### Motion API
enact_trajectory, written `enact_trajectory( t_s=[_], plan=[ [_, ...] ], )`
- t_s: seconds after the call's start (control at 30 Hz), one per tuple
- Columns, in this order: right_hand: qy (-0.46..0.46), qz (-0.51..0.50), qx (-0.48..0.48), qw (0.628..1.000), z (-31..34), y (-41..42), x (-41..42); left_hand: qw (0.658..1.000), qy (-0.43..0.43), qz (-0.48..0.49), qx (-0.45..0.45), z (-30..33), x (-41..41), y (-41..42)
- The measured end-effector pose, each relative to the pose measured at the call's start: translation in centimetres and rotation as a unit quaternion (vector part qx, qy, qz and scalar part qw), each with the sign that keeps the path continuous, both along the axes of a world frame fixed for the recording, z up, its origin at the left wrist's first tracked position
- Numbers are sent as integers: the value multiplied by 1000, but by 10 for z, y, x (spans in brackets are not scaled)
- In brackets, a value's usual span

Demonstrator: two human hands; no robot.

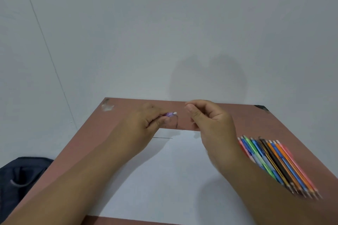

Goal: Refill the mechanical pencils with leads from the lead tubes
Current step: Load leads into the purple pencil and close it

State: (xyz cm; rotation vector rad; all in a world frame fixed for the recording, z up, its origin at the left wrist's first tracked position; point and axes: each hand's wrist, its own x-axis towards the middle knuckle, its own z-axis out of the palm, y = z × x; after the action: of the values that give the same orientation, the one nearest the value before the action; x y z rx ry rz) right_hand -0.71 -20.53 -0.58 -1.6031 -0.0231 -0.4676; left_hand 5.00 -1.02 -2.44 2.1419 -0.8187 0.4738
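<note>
My left hand [146,120] grips a purple mechanical pencil [169,114] above the far part of the table, its white eraser end pointing right. Most of the pencil is hidden inside the fist. My right hand [206,118] hovers just right of that end, fingers curled with thumb and forefinger close together; whether anything is pinched there is too small to tell. A single thin dark lead [162,138] lies on the white paper [164,179] below my left hand. A row of several coloured mechanical pencils [278,160] lies on the table at the right.
The brown table [256,120] stands against a pale wall, with scuffed patches at its far corners. A dark bag [20,179] sits on the floor to the left of the table. My right forearm covers part of the pencil row.
</note>
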Motion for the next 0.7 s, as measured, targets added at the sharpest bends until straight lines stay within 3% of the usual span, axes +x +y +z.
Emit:
enact_trajectory(
  t_s=[0.07, 0.13, 0.2, 0.33, 0.7],
  plan=[
    [37, -24, -137, 990, -6, -8, 7, 999, 21, 24, 15, -2, 7, 9],
    [74, -13, -341, 937, -14, -12, 13, 998, 48, 36, 33, -5, 12, 14],
    [97, 11, -444, 891, -23, -13, 17, 996, 66, 33, 47, -5, 14, 15],
    [122, 2, -493, 862, -30, -15, 24, 995, 69, 29, 71, -7, 13, 10],
    [114, 3, -443, 889, -30, -19, 23, 996, 61, 9, 58, -13, 20, 11]
  ],
)
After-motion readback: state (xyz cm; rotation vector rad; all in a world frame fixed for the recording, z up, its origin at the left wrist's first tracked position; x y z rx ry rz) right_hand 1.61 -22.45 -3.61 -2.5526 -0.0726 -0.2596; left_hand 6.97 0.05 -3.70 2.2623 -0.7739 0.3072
